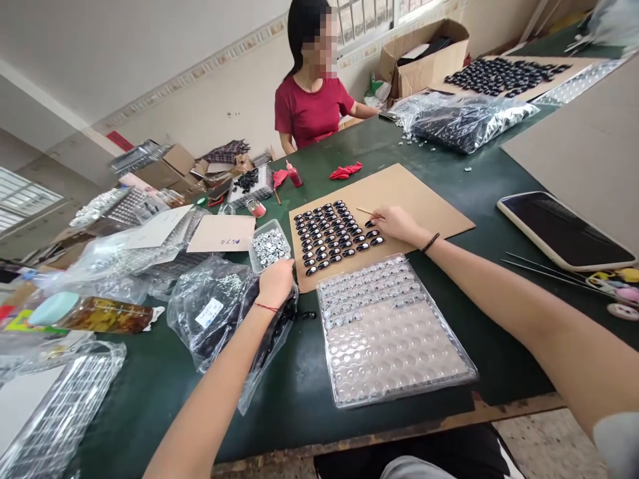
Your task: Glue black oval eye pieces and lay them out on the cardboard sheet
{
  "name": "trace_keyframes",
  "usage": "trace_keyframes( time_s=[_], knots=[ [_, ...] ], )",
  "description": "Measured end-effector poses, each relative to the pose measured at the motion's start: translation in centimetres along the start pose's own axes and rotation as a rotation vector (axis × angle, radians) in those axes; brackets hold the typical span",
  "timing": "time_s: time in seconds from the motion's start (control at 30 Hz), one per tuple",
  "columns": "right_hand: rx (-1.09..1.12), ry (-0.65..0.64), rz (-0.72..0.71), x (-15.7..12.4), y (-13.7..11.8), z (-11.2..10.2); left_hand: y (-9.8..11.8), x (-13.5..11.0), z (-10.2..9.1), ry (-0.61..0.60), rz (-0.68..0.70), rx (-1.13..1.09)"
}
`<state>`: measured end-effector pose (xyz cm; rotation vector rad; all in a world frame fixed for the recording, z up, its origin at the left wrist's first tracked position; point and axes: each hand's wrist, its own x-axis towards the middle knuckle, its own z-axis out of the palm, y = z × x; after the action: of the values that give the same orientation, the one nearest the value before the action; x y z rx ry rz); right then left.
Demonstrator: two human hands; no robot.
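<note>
My right hand [398,223] is closed on a thin wooden stick [368,212] and rests on a brown cardboard sheet [424,193]. Its tip is by rows of small black oval pieces [335,235] laid out on the cardboard. My left hand [275,282] is curled, knuckles up, at the cardboard's near left corner, beside a clear plastic bag of dark pieces [219,313]. What its fingers hold is hidden. A clear blister tray [389,332] with rows of dimples lies in front of me.
A small clear box of silvery pieces [269,246] sits left of the cardboard. A person in a red shirt [312,106] sits across the green table [299,386]. A phone [564,229] lies at right, a red glue bottle [293,174] and bags beyond.
</note>
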<state>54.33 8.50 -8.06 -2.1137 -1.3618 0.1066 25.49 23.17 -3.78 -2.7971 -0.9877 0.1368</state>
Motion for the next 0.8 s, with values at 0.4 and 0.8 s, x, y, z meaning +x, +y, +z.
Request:
trace_keyframes(
  time_s=[0.4,0.8],
  knots=[
    [-0.042,0.012,0.003,-0.7,0.4,1.0,0.3,1.2,1.1,-0.055,-0.011,0.120],
    [0.537,0.156,-0.001,-5.3,-4.9,-3.7,-2.3,1.1,-4.4,0.286,-0.364,-0.839]
  ],
)
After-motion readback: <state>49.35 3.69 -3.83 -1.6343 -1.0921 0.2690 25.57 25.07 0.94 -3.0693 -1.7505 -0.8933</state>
